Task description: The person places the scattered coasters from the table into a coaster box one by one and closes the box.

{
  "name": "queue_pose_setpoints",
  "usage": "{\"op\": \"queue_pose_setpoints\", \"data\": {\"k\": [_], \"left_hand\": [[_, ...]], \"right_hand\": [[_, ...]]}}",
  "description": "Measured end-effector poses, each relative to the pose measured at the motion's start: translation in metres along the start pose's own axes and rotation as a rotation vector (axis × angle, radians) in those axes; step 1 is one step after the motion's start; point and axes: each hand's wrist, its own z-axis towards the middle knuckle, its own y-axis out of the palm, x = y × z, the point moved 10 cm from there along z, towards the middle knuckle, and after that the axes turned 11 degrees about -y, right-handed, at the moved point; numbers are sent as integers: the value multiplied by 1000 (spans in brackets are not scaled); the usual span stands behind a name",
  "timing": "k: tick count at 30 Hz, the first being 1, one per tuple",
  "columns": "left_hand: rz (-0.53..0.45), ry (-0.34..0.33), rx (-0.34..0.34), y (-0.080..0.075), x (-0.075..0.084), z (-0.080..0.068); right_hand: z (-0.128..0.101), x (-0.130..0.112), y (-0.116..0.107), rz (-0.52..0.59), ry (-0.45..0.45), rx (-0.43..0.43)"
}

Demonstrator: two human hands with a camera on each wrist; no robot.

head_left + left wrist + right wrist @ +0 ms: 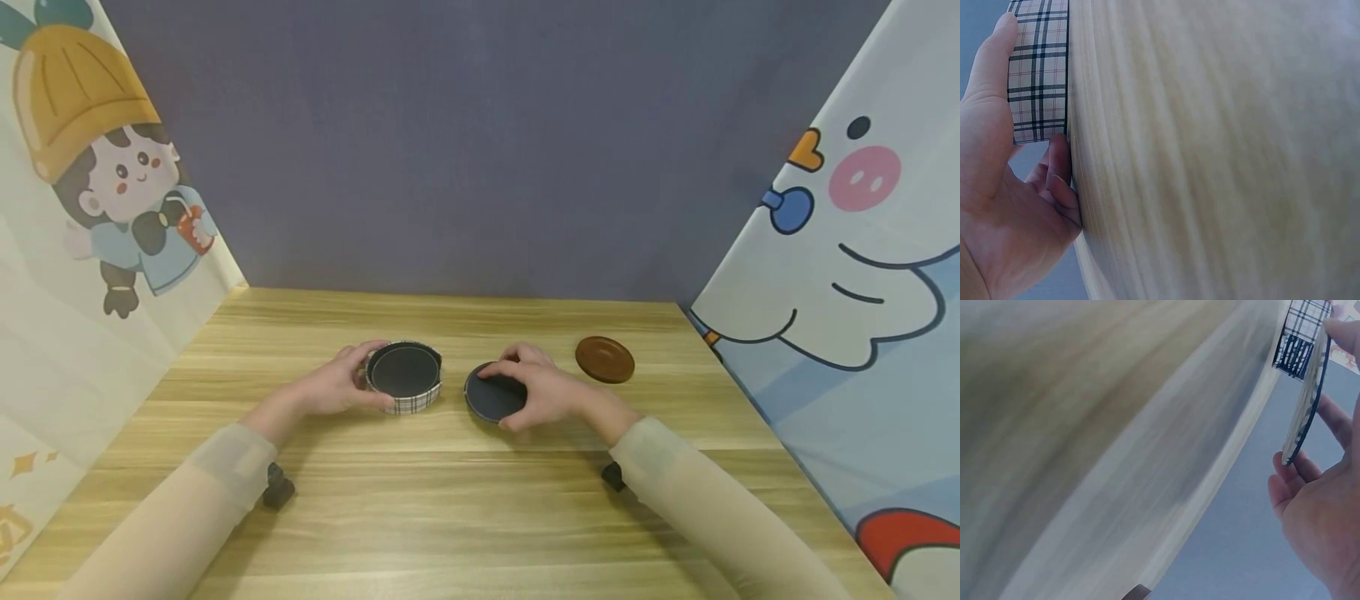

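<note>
A round coaster holder with a plaid side wall (411, 405) and a black inside sits left of centre on the table. My left hand (339, 385) grips its left side, with thumb and fingers spread round the wall. In the left wrist view the plaid wall (1039, 75) stands against the tabletop. To the right of the holder, my right hand (542, 390) holds a round black coaster (487, 398) by its edge. The right wrist view shows this coaster (1307, 403) edge-on, pinched between the thumb and fingers, apart from the tabletop. Its underside looks pale and patterned.
A brown round saucer-like disc (604, 360) lies on the wooden table (450, 517), beyond and right of my right hand. A grey-blue panel (465, 150) rises along the table's back edge. Cartoon-printed panels stand at the left and right sides.
</note>
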Motion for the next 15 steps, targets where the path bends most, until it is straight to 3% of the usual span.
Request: {"op": "queue_pose_setpoints", "data": {"k": [15], "left_hand": [[23, -1, 5, -1, 1, -1]], "right_hand": [[25, -4, -7, 0, 22, 13]]}}
